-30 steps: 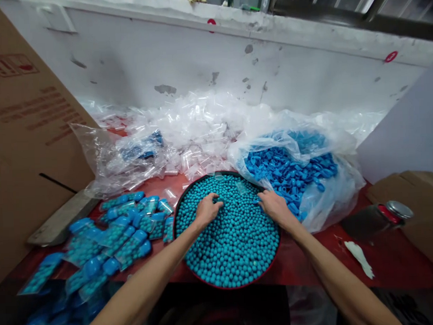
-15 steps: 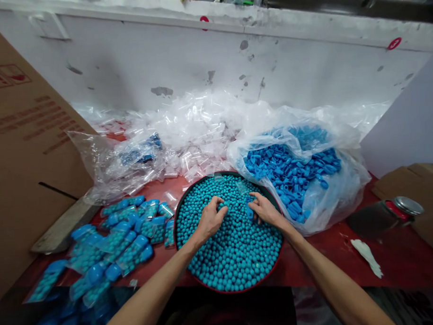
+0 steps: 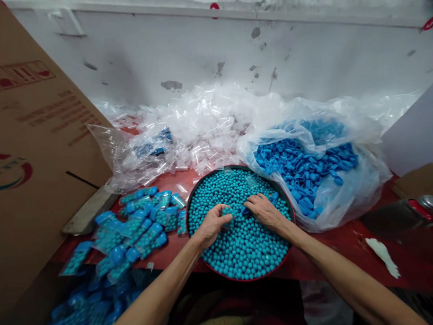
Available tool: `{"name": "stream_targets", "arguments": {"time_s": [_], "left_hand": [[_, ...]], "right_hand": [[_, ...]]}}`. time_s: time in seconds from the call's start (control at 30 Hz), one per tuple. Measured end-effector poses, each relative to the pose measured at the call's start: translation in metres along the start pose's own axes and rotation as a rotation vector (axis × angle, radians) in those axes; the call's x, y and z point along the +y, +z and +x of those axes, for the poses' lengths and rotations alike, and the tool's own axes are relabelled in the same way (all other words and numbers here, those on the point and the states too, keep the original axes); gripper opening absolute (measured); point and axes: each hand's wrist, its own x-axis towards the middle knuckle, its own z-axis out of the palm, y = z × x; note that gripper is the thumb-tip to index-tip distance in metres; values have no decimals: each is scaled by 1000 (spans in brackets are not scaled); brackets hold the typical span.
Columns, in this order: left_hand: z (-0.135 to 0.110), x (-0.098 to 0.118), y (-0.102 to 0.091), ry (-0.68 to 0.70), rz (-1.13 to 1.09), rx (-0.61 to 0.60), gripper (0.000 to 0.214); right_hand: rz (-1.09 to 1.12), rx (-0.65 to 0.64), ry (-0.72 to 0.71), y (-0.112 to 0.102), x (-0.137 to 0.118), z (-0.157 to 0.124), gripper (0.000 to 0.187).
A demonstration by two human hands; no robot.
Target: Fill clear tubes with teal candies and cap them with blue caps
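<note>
Just right of the frame's centre, your right hand (image 3: 267,214) is pinching a blue cap (image 3: 245,210) at its fingertips, above the turquoise beads (image 3: 246,254). Near the centre, your left hand (image 3: 209,226) is facing it, thumb and fingers curling toward each other; I cannot tell whether they are gripping anything, since the beads behind are confusing the outline. The beads are filling a round tray (image 3: 284,190) in the lower middle of the frame. Another cap (image 3: 274,197) is lying beside your right hand. Left of the tray, capped bead packs (image 3: 133,224) are lying heaped; at right of centre, a translucent bag (image 3: 340,196) is holding many loose caps (image 3: 298,164).
</note>
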Motion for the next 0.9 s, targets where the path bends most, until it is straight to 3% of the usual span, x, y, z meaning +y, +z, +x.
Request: {"name": "stream_targets", "arguments": {"time_s": [0.13, 0.3, 0.5, 0.6, 0.73, 0.9], "left_hand": [[-2, -3, 3, 1, 123, -4, 32], [-1, -6, 7, 75, 272, 37, 29], [-2, -9, 5, 53, 247, 5, 32], [-3, -10, 4, 55, 232, -14, 31], [-4, -11, 5, 42, 272, -8, 32], [-4, -13, 0, 47, 185, -20, 33]], "right_hand": [[92, 32, 183, -3, -11, 0, 23], [295, 162, 113, 0, -26, -2, 31], [404, 128, 306, 7, -12, -5, 23], [485, 124, 279, 0, -10, -7, 18], [495, 248, 222, -14, -25, -6, 15], [343, 182, 26, -8, -34, -18, 19]]}}
